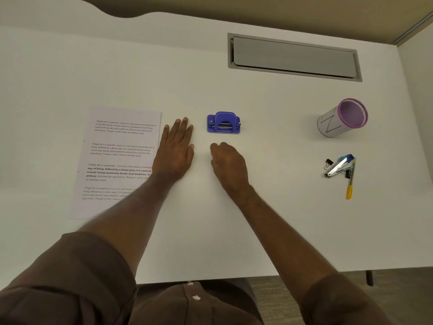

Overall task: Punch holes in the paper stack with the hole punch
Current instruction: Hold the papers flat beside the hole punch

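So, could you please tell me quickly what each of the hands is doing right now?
Left hand: open, flat on the table, holding nothing.
Right hand: loosely curled, holding nothing.

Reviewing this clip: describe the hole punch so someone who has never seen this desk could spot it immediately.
On the white desk, look below the left end of the grey recessed hatch, just beyond the fingertips of the right hand. The hole punch sits there alone, untouched. It is the only solid blue-violet block; the stapler lies far right.
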Available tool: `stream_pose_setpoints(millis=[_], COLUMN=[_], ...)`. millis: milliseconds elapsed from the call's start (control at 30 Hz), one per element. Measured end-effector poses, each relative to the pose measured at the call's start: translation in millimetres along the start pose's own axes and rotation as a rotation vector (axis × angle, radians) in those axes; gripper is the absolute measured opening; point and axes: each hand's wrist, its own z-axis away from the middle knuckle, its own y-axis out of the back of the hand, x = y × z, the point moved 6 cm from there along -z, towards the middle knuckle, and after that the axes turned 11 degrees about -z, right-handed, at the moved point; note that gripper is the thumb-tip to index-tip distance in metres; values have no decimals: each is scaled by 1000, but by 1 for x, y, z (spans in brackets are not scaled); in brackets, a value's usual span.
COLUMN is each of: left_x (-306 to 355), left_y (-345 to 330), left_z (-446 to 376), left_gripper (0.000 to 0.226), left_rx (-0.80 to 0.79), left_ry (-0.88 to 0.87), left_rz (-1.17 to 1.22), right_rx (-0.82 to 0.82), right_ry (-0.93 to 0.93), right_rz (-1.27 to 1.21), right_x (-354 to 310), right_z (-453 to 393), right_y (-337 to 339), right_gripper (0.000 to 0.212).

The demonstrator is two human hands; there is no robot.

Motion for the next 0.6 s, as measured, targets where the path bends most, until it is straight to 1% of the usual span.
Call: stream_pose_setpoints(millis=[33, 67, 100, 133, 167, 200, 267, 333, 433, 533, 600], left_x=[0, -1, -2, -2, -1, -1, -1, -1, -1, -1, -1], left_y=[-1, -1, -1, -2, -2, -2, -2, -1, 0, 0, 0], left_z=[0, 0, 0, -1, -1, 0, -1, 0, 0, 1, 1], left_gripper=[57, 58, 58, 58, 59, 59, 58, 58, 57, 57, 58], left_rx=[-6, -11, -16, -20, -22, -24, -27, -28, -24, -12, 7], left_ry=[4, 7, 8, 7, 4, 2, 3, 6, 5, -6, -14], left_rz=[0, -2, -4, -5, -6, -6, -7, -4, 1, -7, -2], right_rx=[129, 213, 250, 266, 280, 289, 309, 332, 370, 414, 462], right_ry=[-153, -350, -548, -708, -813, -870, -903, -910, -910, -855, -799], right_rz=[-136, -320, -566, -833, -1074, -1282, -1559, -1684, -1758, -1748, -1693], right_x=[10, 23, 37, 47, 54, 57, 60, 64, 76, 95, 114], right_z=[-1, 0, 3, 6, 9, 12, 14, 13, 9, 3, -1], right_y=[9, 14, 14, 11, 10, 9, 12, 18, 36, 71, 104], right_gripper=[13, 21, 29, 35, 40, 44, 46, 45, 46, 47, 49])
